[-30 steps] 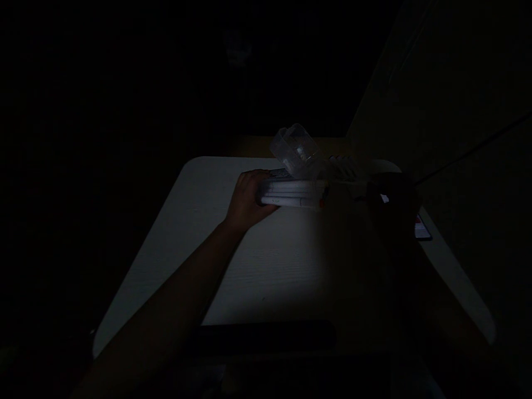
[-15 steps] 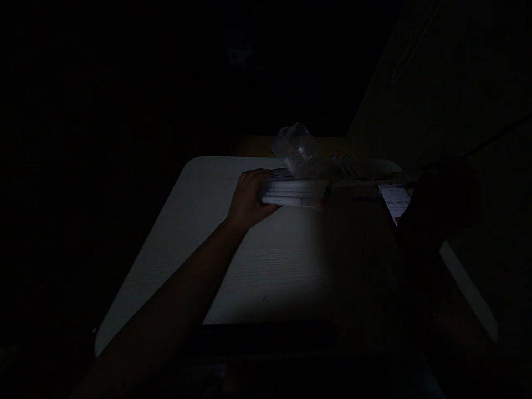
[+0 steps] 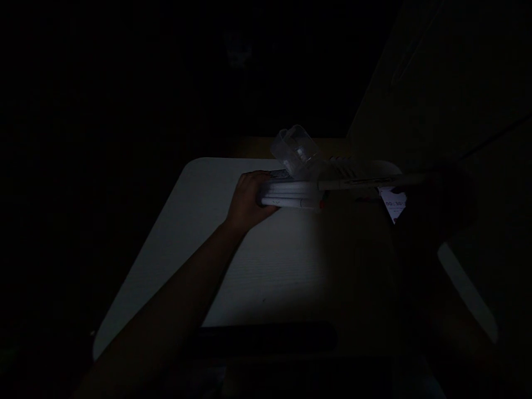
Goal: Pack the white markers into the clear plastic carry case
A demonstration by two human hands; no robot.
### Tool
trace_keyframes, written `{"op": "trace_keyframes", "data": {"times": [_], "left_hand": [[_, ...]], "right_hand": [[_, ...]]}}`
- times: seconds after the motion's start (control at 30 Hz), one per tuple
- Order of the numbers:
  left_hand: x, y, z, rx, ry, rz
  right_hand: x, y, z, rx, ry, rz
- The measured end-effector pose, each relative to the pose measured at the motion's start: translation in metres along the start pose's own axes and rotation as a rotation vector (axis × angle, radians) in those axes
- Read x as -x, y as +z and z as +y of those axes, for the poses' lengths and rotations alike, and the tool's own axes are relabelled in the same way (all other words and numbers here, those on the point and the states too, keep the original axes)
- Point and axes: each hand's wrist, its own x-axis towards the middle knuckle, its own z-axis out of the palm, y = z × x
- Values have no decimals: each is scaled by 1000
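In a very dark room, a left hand grips the closed end of a clear plastic marker case just above a pale desk. Inside lie white-barrelled markers; a red cap shows at the right end. A clear lid tilts up behind the case. From the right, a shadowed right hand appears to pinch 1 loose marker, nearly level, its left end overlapping the case's right end; whether they touch, I cannot tell. The fingers are lost in the dark.

To handle this well, the left hand should hold the case firm without squeezing its walls, and the right should keep the marker in line with the others, clear of the lid.

Compared with 1 second ago, the right hand is farther right, uncovering part of a lit phone. The loose marker looks sharper than 0.5 seconds ago, its end nearer the case. The left hand and case look unmoved.
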Motion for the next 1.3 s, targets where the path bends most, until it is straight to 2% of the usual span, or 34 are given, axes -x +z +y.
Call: {"op": "trace_keyframes", "data": {"times": [0.07, 0.13, 0.3, 0.43, 0.57, 0.77, 0.9, 1.13, 1.3], "left_hand": [[0, 0, 0, -3, -7, -4], [0, 1, -1, -3, -6, -7], [0, 1, -1, -6, 8, 2], [0, 0, 0, -15, -5, -3], [0, 0, 0, -24, -26, -22], [0, 0, 0, -24, -20, -33], [-1, 0, 0, -12, 1, -24], [-1, 0, 0, -30, -16, -40], [-1, 0, 1, -27, -11, -28]], "right_hand": [[3, 4, -6, 22, -46, 45], [5, 8, -10, 24, -88, 24], [11, 12, -8, 10, -214, -88], [16, 12, -4, 62, -199, -250], [18, 12, -7, 151, -209, -317], [17, 16, 0, 167, -260, -311], [18, 20, 6, 141, -367, -311], [20, 20, 0, 176, -402, -381], [20, 20, -2, 126, -488, -391]]}}
